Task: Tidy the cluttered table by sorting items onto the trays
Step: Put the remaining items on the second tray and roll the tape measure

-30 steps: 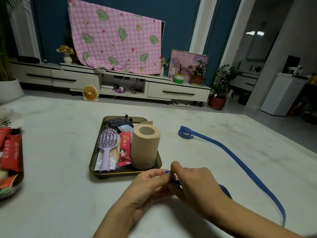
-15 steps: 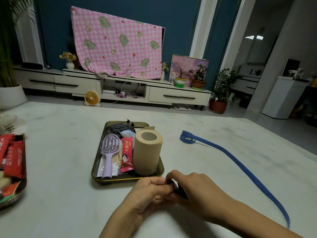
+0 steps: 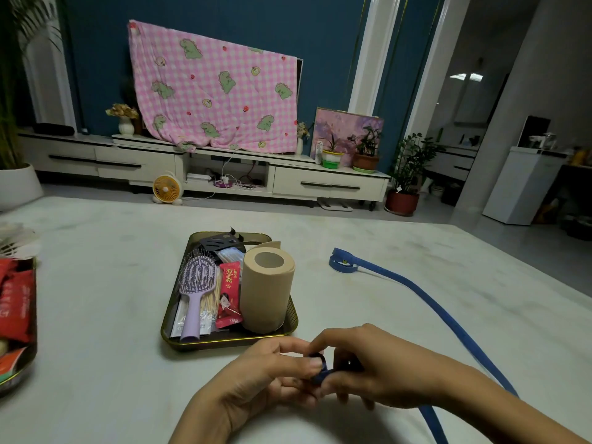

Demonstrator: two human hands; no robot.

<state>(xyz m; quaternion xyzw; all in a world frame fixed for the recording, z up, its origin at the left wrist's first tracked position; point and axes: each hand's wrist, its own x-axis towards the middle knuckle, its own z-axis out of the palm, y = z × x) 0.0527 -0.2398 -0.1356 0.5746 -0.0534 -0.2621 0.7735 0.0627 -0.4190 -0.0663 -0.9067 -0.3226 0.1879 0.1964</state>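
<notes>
Coiled further, flat blue strap [image 3: 447, 318], pinched by left hand [image 3: 266, 370], right hand [image 3: 368, 363]

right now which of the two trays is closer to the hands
The middle tray, holding the upright paper roll and lilac hairbrush; the other tray, with red packets, sits at the far left edge.

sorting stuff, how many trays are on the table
2. The middle tray sits mid-table; the left tray lies at its left edge, partly out of frame.
</notes>
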